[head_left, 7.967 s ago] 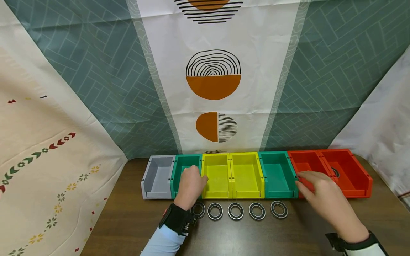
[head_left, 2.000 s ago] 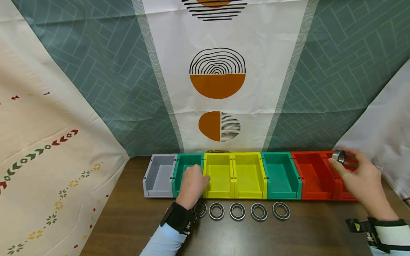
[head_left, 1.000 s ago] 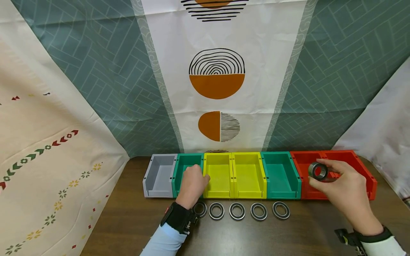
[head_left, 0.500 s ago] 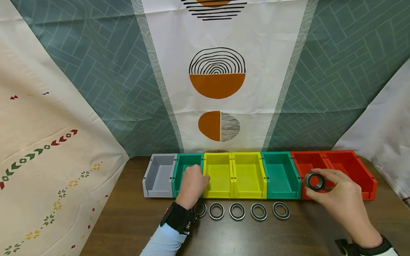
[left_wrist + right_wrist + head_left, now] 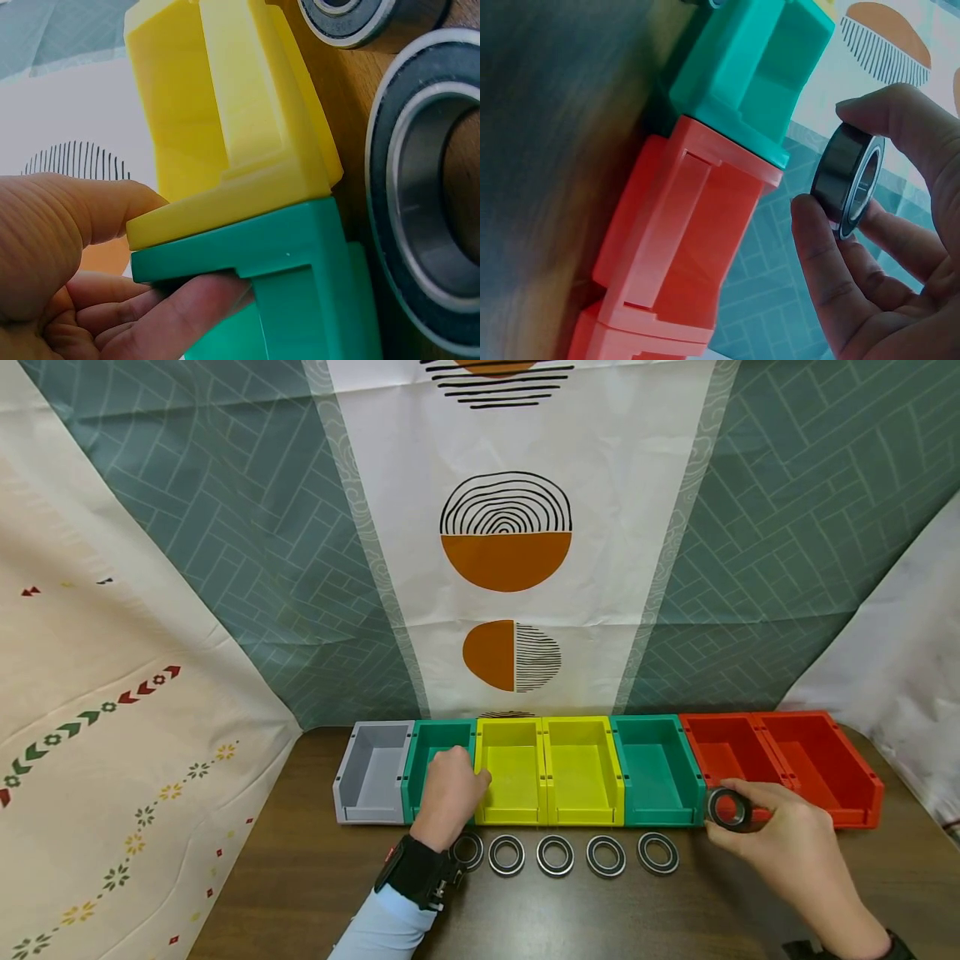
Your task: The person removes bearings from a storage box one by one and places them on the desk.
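Note:
My right hand (image 5: 795,843) pinches a bearing (image 5: 835,174), a thick steel ring with a dark seal, between thumb and fingers. It is tilted on edge and overlaps the front left corner of the left red bin (image 5: 720,747) in the head view. My left hand (image 5: 448,789) grips the two side walls where the left green bin (image 5: 292,251) meets the left yellow bin (image 5: 259,120); the thumb lies on the yellow side, fingers on the green. Several more bearings (image 5: 555,841) lie flat in a row on the table before the bins.
The bins form one row: a grey bin (image 5: 378,768) at the left end, a second yellow bin (image 5: 581,772), a second green bin (image 5: 654,777) and another red bin (image 5: 817,760) at the right end. A patterned cloth (image 5: 525,452) hangs behind them.
My right hand has taken the bearing out of the right red bin. It has since moved left and nearer, to the front of the left red bin. My left hand has stayed put.

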Demonstrator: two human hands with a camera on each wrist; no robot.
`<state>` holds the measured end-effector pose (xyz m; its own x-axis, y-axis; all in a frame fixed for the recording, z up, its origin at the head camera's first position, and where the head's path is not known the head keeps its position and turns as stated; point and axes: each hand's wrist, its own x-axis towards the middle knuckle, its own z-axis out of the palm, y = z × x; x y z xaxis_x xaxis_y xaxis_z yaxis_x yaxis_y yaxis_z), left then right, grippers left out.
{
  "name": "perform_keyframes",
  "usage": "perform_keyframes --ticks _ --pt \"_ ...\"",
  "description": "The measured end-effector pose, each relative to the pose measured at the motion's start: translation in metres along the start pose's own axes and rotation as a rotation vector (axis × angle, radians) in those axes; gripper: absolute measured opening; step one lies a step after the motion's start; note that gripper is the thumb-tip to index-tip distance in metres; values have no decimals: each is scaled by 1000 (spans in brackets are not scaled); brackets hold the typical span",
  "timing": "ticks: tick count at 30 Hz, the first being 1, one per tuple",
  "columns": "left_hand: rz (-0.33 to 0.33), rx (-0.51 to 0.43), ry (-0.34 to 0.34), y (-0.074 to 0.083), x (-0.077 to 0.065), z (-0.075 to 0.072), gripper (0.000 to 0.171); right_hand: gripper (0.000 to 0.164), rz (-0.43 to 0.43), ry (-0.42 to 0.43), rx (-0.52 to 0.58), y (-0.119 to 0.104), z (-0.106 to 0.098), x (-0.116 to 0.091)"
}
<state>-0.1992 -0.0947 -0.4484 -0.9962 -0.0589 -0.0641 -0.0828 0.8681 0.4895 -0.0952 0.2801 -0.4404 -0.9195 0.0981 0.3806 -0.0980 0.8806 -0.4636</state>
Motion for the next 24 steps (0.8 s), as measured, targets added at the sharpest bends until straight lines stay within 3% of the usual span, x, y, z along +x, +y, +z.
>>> perform_keyframes --ticks 8,24 --pt "11 -3 17 -1 -2 0 26 60 27 -81 -1 2 6 -11" --pt "-13 -11 -13 1 1 0 27 56 -34 -171 -16 16 25 -22"
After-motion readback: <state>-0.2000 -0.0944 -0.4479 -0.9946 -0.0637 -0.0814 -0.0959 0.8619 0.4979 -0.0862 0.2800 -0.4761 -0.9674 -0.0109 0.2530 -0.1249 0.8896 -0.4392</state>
